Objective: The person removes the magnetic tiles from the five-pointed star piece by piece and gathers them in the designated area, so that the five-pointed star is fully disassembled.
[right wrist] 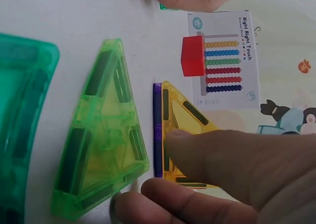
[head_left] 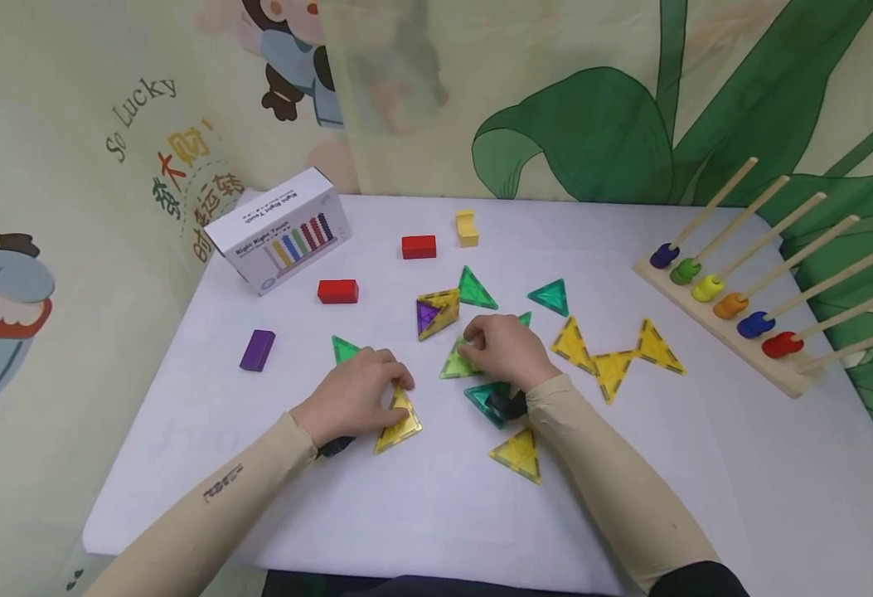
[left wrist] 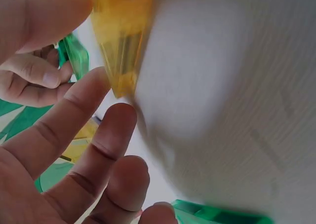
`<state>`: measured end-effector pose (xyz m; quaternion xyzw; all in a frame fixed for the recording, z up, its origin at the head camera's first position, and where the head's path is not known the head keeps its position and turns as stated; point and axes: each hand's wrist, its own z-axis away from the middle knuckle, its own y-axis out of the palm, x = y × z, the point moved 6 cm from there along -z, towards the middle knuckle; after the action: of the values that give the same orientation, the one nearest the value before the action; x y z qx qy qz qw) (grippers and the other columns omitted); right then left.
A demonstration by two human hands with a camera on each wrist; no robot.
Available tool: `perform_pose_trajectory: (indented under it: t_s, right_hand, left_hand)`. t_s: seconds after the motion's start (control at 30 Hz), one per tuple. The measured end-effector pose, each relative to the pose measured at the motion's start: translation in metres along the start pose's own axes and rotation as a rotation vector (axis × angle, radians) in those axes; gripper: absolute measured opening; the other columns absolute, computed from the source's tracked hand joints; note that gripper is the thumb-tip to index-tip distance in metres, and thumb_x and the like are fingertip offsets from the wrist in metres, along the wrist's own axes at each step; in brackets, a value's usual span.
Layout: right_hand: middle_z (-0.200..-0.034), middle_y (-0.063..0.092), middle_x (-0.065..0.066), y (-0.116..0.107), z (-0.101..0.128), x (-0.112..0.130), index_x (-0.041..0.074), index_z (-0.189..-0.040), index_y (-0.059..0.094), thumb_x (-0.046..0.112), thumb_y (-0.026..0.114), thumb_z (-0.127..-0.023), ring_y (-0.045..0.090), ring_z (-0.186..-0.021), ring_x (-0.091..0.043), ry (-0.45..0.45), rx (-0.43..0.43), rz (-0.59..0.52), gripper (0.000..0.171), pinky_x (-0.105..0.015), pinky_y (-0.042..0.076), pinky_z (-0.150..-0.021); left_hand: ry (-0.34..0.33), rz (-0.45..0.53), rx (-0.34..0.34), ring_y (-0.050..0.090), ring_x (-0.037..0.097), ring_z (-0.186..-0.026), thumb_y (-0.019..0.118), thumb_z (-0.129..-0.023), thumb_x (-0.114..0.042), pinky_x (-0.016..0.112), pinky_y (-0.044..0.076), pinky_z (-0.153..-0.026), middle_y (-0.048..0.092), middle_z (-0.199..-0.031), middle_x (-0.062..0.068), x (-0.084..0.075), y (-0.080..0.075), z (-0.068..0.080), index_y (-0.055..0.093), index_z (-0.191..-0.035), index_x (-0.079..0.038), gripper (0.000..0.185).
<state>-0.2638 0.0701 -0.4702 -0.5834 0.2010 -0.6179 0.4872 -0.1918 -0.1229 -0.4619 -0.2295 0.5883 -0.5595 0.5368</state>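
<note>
My left hand (head_left: pixel 357 394) holds a yellow triangular magnetic tile (head_left: pixel 400 424) between thumb and index finger, one edge tilted off the table. Its other fingers are spread in the left wrist view. My right hand (head_left: pixel 506 348) is at a light green triangular tile (right wrist: pixel 101 135), thumb and index finger apart; the index fingertip is close to the tile's lower corner, and contact is unclear. Just beyond stands a joined yellow and purple tile piece (head_left: pixel 438 313). A dark green tile (head_left: pixel 484 402) lies under the right wrist, and another yellow tile (head_left: pixel 518 456) lies nearer me.
Green tiles (head_left: pixel 476 288) and a row of yellow tiles (head_left: pixel 611 371) lie around the hands. Red blocks (head_left: pixel 337 291), a purple block (head_left: pixel 258 350) and a yellow block (head_left: pixel 467 228) are farther off. A printed box (head_left: pixel 283 232) stands back left, a wooden peg rack (head_left: pixel 727 319) right.
</note>
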Motion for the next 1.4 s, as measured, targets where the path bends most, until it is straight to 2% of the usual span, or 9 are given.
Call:
perform_pose_trajectory:
  t_s: [0.13, 0.27, 0.37, 0.47, 0.57, 0.83, 1.0, 1.2, 1.4]
  right_hand:
    - [-0.090, 0.069, -0.003, -0.005, -0.002, -0.001, 0.011, -0.119, 0.074, 0.038, 0.070, -0.098, 0.060, -0.077, -0.019, 0.033, -0.033, -0.031, 0.034, -0.029, 0.048, -0.069]
    - [-0.097, 0.074, -0.005, -0.010, -0.007, 0.001, 0.013, -0.130, 0.068, 0.048, 0.068, -0.098, 0.064, -0.079, -0.020, 0.085, -0.060, -0.080, 0.047, -0.030, 0.052, -0.069]
    - [-0.100, 0.078, -0.005, -0.010, -0.012, 0.006, 0.012, -0.134, 0.066, 0.054, 0.067, -0.096, 0.066, -0.080, -0.020, 0.095, -0.097, -0.100, 0.056, -0.033, 0.055, -0.074]
    - [-0.097, 0.079, -0.005, -0.005, -0.017, 0.014, 0.009, -0.129, 0.069, 0.058, 0.068, -0.094, 0.068, -0.079, -0.020, 0.081, -0.135, -0.096, 0.060, -0.039, 0.053, -0.082]
    - [-0.094, 0.080, -0.005, 0.001, -0.020, 0.019, 0.008, -0.123, 0.072, 0.062, 0.069, -0.093, 0.067, -0.079, -0.020, 0.072, -0.158, -0.086, 0.062, -0.044, 0.049, -0.087]
    - [-0.094, 0.080, -0.004, -0.001, -0.027, 0.022, 0.009, -0.118, 0.077, 0.053, 0.073, -0.093, 0.066, -0.080, -0.021, 0.058, -0.181, -0.104, 0.051, -0.036, 0.046, -0.079]
    - [-0.098, 0.080, -0.006, 0.000, -0.031, 0.026, 0.007, -0.122, 0.076, 0.042, 0.078, -0.092, 0.068, -0.085, -0.019, 0.041, -0.157, -0.152, 0.046, -0.026, 0.049, -0.066]
    - [-0.100, 0.079, -0.009, 0.004, -0.033, 0.032, 0.003, -0.123, 0.075, 0.028, 0.078, -0.094, 0.070, -0.080, -0.017, 0.015, -0.138, -0.214, 0.039, -0.021, 0.054, -0.061]
    - [-0.090, 0.077, -0.009, 0.000, -0.033, 0.032, 0.002, -0.117, 0.077, 0.019, 0.073, -0.096, 0.062, -0.067, -0.014, -0.025, -0.144, -0.229, 0.028, -0.019, 0.045, -0.054]
  left_hand:
    - [-0.004, 0.029, -0.015, 0.060, 0.020, -0.105, 0.082, -0.088, -0.033, 0.041, 0.053, -0.098, 0.072, -0.114, 0.000, 0.001, -0.011, -0.019, 0.075, -0.116, -0.018, 0.033]
    - [-0.060, 0.059, -0.140, 0.065, 0.023, -0.110, 0.078, -0.092, -0.027, 0.049, 0.039, -0.105, 0.073, -0.117, 0.004, 0.008, -0.036, -0.053, 0.070, -0.127, -0.015, 0.037]
    - [-0.066, 0.073, -0.197, 0.066, 0.027, -0.117, 0.076, -0.094, -0.021, 0.049, 0.040, -0.109, 0.071, -0.126, 0.008, 0.010, -0.050, -0.078, 0.066, -0.133, -0.013, 0.041]
    - [-0.046, 0.123, -0.148, 0.063, 0.029, -0.126, 0.075, -0.095, -0.019, 0.047, 0.048, -0.113, 0.068, -0.135, 0.009, 0.010, -0.051, -0.096, 0.064, -0.136, -0.012, 0.043]
    - [-0.044, 0.176, -0.073, 0.065, 0.028, -0.124, 0.076, -0.095, -0.022, 0.045, 0.053, -0.110, 0.070, -0.131, 0.009, 0.012, -0.045, -0.106, 0.068, -0.133, -0.010, 0.040]
    - [-0.063, 0.200, -0.053, 0.067, 0.021, -0.093, 0.078, -0.093, -0.021, 0.034, 0.060, -0.089, 0.076, -0.109, 0.007, 0.017, -0.036, -0.108, 0.074, -0.121, -0.009, 0.031]
    - [-0.085, 0.231, -0.075, 0.065, 0.020, -0.090, 0.077, -0.093, -0.017, 0.033, 0.058, -0.085, 0.075, -0.105, 0.008, 0.021, -0.032, -0.102, 0.073, -0.120, -0.006, 0.030]
    - [-0.106, 0.262, -0.111, 0.063, 0.021, -0.087, 0.078, -0.092, -0.014, 0.032, 0.056, -0.080, 0.072, -0.096, 0.008, 0.026, -0.031, -0.093, 0.073, -0.114, -0.005, 0.025]
    - [-0.124, 0.277, -0.120, 0.061, 0.020, -0.086, 0.077, -0.092, -0.012, 0.030, 0.055, -0.079, 0.072, -0.097, 0.008, 0.029, -0.031, -0.087, 0.073, -0.115, -0.005, 0.024]
